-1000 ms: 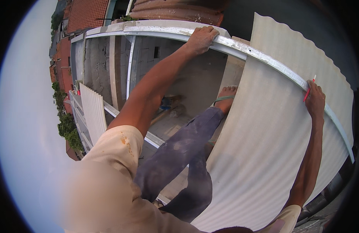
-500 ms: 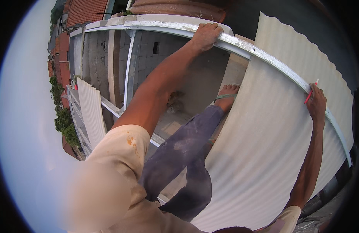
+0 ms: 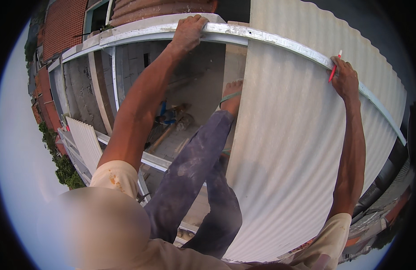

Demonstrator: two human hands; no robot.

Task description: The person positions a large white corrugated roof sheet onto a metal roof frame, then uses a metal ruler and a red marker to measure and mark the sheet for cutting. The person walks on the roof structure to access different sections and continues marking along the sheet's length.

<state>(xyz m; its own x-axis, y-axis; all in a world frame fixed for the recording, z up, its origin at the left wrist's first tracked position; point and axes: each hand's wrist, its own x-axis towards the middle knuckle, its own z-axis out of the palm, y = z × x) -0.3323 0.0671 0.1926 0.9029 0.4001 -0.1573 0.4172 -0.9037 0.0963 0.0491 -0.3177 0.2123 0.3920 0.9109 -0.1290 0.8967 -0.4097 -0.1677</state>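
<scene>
A long silvery metal bar runs across the far part of a pale corrugated roofing sheet and on leftward past its edge. At the far middle, my left hand is closed over the bar, left of the sheet. Farther right, my right hand grips the same bar where it crosses the sheet. A thin red pen or pencil with a white end sticks out from that hand's fingers. The bar's underside is hidden from me.
My foot in a green-strapped sandal stands beside the sheet's left edge. Left of it, metal frame members span an open drop to a room below, where blue items lie. Another corrugated sheet rests at left.
The view has shifted, so the bar, sheet and both hands sit farther left in the picture. Both hands keep their hold on the bar. More of the room below shows now.
</scene>
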